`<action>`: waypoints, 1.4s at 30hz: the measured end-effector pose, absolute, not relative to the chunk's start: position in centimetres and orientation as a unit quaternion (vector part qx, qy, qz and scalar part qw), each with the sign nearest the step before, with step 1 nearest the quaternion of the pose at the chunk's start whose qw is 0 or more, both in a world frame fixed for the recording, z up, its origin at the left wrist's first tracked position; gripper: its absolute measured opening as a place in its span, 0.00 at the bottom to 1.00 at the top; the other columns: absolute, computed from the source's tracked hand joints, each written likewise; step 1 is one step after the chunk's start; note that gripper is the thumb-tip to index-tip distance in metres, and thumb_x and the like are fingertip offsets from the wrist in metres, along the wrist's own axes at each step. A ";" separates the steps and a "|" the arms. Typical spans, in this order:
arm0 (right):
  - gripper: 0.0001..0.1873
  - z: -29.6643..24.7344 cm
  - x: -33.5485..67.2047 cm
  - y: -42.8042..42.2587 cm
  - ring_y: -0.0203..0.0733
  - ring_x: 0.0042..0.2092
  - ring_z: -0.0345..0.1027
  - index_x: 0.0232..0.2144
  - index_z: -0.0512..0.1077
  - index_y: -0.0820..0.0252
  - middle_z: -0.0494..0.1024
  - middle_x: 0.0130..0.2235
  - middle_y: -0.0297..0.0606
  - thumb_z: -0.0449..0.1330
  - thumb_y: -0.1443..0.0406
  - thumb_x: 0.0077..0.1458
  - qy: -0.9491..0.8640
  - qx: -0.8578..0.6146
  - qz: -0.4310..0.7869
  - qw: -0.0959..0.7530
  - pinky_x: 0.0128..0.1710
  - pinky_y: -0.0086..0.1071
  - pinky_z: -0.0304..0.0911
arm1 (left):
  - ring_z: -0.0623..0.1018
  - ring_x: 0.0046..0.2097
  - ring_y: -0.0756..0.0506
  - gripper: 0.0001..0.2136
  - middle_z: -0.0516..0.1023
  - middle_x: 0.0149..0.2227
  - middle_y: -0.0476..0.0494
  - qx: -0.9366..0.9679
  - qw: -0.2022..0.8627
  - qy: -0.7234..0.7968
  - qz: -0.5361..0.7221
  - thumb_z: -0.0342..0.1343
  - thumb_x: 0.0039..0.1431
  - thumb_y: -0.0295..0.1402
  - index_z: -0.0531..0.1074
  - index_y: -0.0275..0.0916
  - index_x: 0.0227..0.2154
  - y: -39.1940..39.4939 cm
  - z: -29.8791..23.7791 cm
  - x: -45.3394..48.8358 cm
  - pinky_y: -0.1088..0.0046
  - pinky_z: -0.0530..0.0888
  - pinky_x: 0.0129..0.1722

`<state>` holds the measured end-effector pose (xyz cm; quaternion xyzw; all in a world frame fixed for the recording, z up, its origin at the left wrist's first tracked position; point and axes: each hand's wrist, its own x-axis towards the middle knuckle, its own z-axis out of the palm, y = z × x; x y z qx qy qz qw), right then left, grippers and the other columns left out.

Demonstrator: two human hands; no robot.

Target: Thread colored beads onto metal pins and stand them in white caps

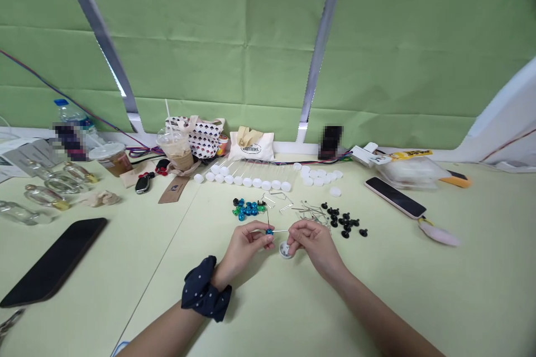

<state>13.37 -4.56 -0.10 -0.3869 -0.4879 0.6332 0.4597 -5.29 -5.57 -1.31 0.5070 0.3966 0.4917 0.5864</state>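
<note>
A black phone (54, 259) is lying far left on the table (419, 290). The left hand (247, 242) is pinching a blue bead (269, 231) just above mid-table. A pin (280, 230) is sticking out of the bead, over a white cap (285, 250). The right hand (312, 242) is gripping the pin's far end with its fingertips. Black beads (345, 223) are lying near, to its right.
</note>
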 end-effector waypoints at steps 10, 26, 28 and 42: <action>0.13 -0.3 13.7 -4.4 0.30 0.19 0.62 0.27 0.71 0.63 0.70 0.21 0.31 0.63 0.58 0.49 -0.516 -0.376 0.620 0.456 0.19 0.27 0.63 | 0.76 0.29 0.49 0.11 0.75 0.31 0.45 0.519 0.580 0.389 0.493 0.62 0.49 0.34 0.74 0.34 0.35 -5.5 -1.2 -5.4 0.72 0.72 0.31; 0.14 -0.5 13.2 -4.5 0.35 0.26 0.68 0.28 0.70 0.62 0.73 0.27 0.35 0.66 0.58 0.45 -0.458 -0.365 0.658 0.474 0.26 0.33 0.69 | 0.76 0.29 0.50 0.11 0.75 0.38 0.41 0.502 0.587 0.385 0.506 0.62 0.48 0.34 0.73 0.34 0.34 -5.4 -1.2 -5.4 0.72 0.72 0.30; 0.14 -0.5 13.2 -4.5 0.33 0.24 0.66 0.26 0.70 0.62 0.72 0.25 0.34 0.65 0.57 0.45 -0.481 -0.383 0.627 0.479 0.22 0.30 0.68 | 0.76 0.29 0.49 0.11 0.75 0.38 0.41 0.507 0.584 0.384 0.504 0.62 0.48 0.34 0.73 0.34 0.34 -5.5 -1.3 -5.4 0.72 0.72 0.30; 0.16 -0.4 13.5 -4.4 0.42 0.30 0.74 0.32 0.71 0.63 0.78 0.30 0.40 0.67 0.60 0.43 -0.480 -0.359 0.643 0.477 0.33 0.37 0.70 | 0.76 0.29 0.49 0.12 0.75 0.28 0.45 0.511 0.577 0.394 0.501 0.62 0.48 0.34 0.74 0.34 0.35 -5.4 -1.2 -5.4 0.72 0.72 0.31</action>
